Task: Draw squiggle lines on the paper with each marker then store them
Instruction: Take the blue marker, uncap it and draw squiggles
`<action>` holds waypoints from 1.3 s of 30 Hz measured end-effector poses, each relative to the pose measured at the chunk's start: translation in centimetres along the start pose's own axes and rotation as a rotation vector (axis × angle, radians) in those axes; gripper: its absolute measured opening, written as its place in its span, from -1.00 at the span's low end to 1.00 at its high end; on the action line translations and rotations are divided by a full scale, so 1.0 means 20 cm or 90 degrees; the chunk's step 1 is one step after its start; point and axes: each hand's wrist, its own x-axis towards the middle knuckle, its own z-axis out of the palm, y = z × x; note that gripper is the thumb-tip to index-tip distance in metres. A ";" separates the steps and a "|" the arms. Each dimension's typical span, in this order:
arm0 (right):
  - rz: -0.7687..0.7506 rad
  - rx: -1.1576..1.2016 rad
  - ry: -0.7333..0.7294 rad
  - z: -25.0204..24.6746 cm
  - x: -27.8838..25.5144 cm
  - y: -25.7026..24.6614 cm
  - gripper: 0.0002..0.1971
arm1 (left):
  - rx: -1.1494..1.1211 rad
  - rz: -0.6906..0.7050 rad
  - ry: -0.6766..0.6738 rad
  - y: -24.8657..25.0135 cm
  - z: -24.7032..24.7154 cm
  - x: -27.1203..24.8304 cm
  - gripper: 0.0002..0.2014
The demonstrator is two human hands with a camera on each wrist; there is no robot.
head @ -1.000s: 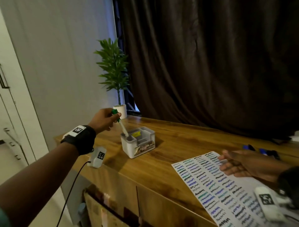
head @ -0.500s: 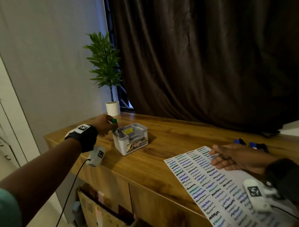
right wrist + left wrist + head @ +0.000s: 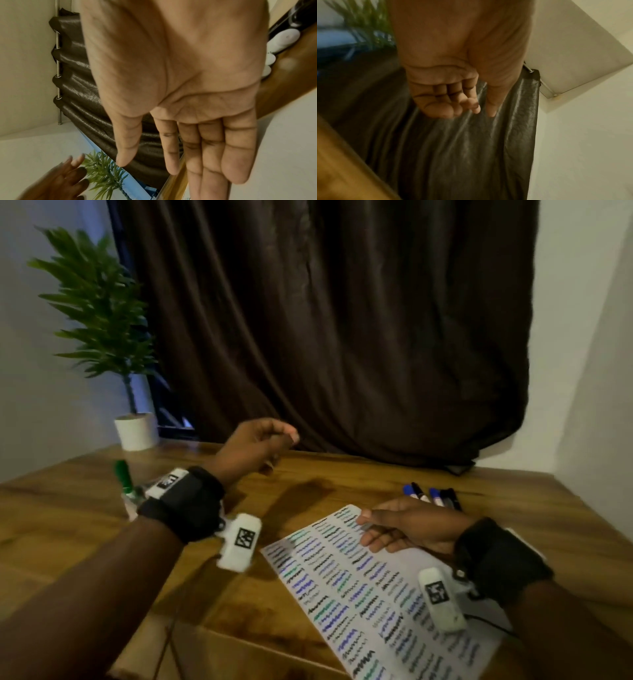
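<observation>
1. White paper (image 3: 383, 587) covered in rows of squiggles in black, blue, purple and teal-green.
2. Green marker (image 3: 122, 477) with a white lower part.
3. Blue and black markers (image 3: 432, 495) in a small cluster.
4. Warm brown wooden table (image 3: 301, 487) with darker grain streaks.
5. Dark brown curtain (image 3: 325, 330), faintly glossy.
6. Green-leaved plant (image 3: 99, 313) in a white pot (image 3: 136, 431).
7. Black wrist straps (image 3: 496, 559) bearing white blocks with black-and-white square codes.

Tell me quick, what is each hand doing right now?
Left hand: fingers loosely curled, holding nothing, up above the table.
Right hand: open, fingers flat on the paper, holding nothing.
</observation>
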 end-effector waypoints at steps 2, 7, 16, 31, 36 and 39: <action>0.002 -0.007 -0.006 0.00 0.01 0.01 -0.50 | -0.096 -0.047 -0.061 -0.07 0.21 0.05 -0.96; -0.018 -0.006 0.039 -0.08 -0.01 -0.04 -0.58 | -0.286 -0.170 -0.156 -0.11 0.56 0.18 -0.92; -0.052 -0.062 0.435 -0.42 -0.20 -0.11 -0.78 | -0.415 -0.295 -0.260 -0.25 0.62 0.23 -0.81; 0.309 -0.827 0.279 -0.31 0.30 -0.13 -0.60 | -0.322 -0.190 -0.231 -0.24 0.53 0.22 -0.81; 0.317 -0.827 0.276 -0.29 0.35 -0.12 -0.56 | -0.320 -0.167 -0.246 -0.23 0.55 0.21 -0.82; 0.287 -0.817 0.311 -0.31 0.32 -0.15 -0.58 | -0.311 -0.160 -0.228 -0.23 0.55 0.22 -0.78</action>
